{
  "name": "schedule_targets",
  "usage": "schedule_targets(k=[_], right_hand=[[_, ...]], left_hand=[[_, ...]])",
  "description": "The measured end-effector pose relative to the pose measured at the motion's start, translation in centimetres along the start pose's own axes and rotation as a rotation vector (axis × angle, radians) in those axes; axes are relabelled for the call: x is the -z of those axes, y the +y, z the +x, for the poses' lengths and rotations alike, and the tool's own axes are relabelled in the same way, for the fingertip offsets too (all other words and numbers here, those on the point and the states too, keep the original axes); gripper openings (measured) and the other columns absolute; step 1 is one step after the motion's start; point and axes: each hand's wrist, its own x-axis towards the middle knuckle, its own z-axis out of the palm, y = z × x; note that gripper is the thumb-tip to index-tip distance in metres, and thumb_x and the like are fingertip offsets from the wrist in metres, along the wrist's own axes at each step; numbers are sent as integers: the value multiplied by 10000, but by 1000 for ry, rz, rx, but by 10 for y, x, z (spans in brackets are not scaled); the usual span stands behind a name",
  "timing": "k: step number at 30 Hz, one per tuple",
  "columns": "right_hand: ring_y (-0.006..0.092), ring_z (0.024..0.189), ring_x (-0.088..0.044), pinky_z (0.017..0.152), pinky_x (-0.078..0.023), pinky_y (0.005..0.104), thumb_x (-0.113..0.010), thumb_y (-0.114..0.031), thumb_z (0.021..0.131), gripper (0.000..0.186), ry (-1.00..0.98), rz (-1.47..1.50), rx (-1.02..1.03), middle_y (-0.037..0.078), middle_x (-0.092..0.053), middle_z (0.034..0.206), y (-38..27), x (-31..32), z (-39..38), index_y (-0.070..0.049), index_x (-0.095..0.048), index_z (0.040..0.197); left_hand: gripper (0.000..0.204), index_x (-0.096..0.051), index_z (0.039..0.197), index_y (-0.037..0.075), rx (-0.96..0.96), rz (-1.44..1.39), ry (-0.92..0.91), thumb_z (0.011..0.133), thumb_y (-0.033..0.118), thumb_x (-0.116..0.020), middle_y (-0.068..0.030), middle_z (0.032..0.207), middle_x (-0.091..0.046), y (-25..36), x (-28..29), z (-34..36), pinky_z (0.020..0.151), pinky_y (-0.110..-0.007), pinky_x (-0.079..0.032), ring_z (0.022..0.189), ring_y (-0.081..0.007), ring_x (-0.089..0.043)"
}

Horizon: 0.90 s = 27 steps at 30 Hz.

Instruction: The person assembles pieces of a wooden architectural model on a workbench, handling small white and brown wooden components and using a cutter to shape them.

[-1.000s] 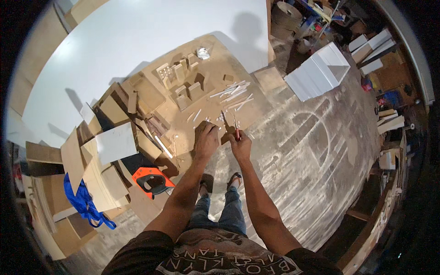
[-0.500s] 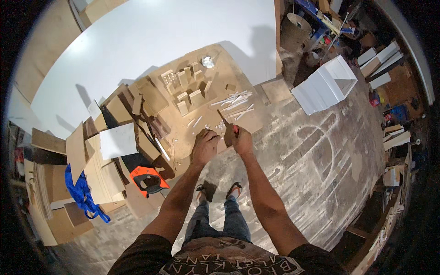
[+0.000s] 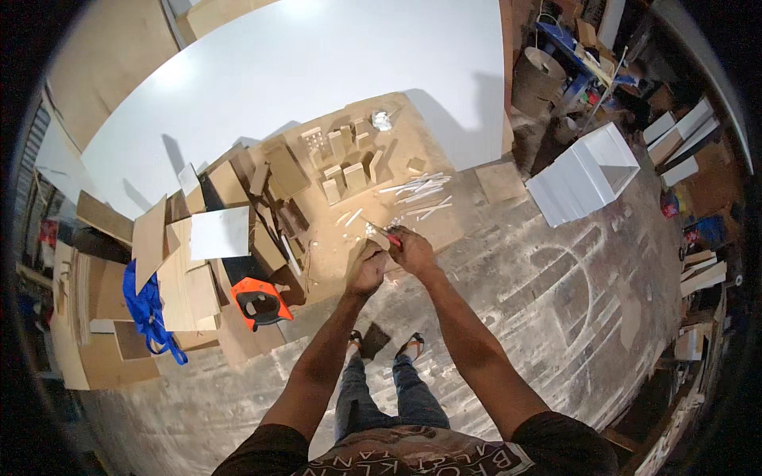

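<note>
My right hand [image 3: 413, 252] is closed round a slim red-handled tool [image 3: 394, 239], whose narrow end points up and left; its exact kind is unclear. Against it, my left hand [image 3: 367, 271] is closed, fingers bent, and what it pinches is hidden. Just beyond the hands, small white bits [image 3: 371, 229] lie on a tan board [image 3: 325, 246]. Farther off on the board is a loose pile of thin white strips [image 3: 421, 187]. Small upright wooden blocks [image 3: 353, 176] stand on a base behind them.
An orange-handled saw [image 3: 262, 303] rests on wood offcuts [image 3: 184, 297] at the left, beside a blue cloth bag [image 3: 144, 309]. A large white panel [image 3: 317, 63] spans the back. At right, a white box [image 3: 583, 174] lies on the worn floor [image 3: 516, 278].
The view has shifted, so the scene sits farther right. My hands have come together, and the red-handled tool has tipped from steeply upright toward my left hand.
</note>
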Motion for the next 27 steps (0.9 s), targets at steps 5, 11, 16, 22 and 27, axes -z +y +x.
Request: schedule_targets(k=[5,11,16,22,27], right_hand=[[428,934,-669,799,-550,498,-681,-162,839,283,-31,2,-6,195,-689,1040,8,1,-4,-73,-647,1106],[417,968,-667,811,-550,489,-686,-194,885,274,-20,-81,135,194,-684,1074,13,0,-5,-55,-629,1114],[421,995,-664,827,-550,489,-665,-187,920,281,-127,-150,78,199,-675,1115,5,7,0,-47,-628,1160],[422,1012,-656,864,-540,496,-694,-159,882,391,-107,-107,132,212,-666,1149,-3,11,-14,-62,-616,1253],[401,949,-676,832,-542,470,-698,-124,885,310,6,12,57,211,-679,1015,0,19,-23,-20,-633,1170]], left_hand=[[71,-700,906,-34,37,37,8,858,-5,-655,-151,935,-603,8,2,-4,840,-418,-497,956,-341,-598],[106,-702,951,-36,23,67,-16,854,-16,-668,-155,979,-627,13,8,-3,852,-428,-506,994,-350,-607],[151,-710,997,-22,46,35,-27,853,-21,-663,-169,1025,-642,10,6,-4,885,-439,-508,1032,-371,-606],[160,-723,990,-11,64,3,-21,839,-23,-672,-170,1024,-650,6,5,-7,894,-442,-515,1035,-378,-606],[154,-703,959,-32,52,13,-38,807,-41,-684,-162,974,-641,5,2,-7,894,-443,-506,990,-371,-600]])
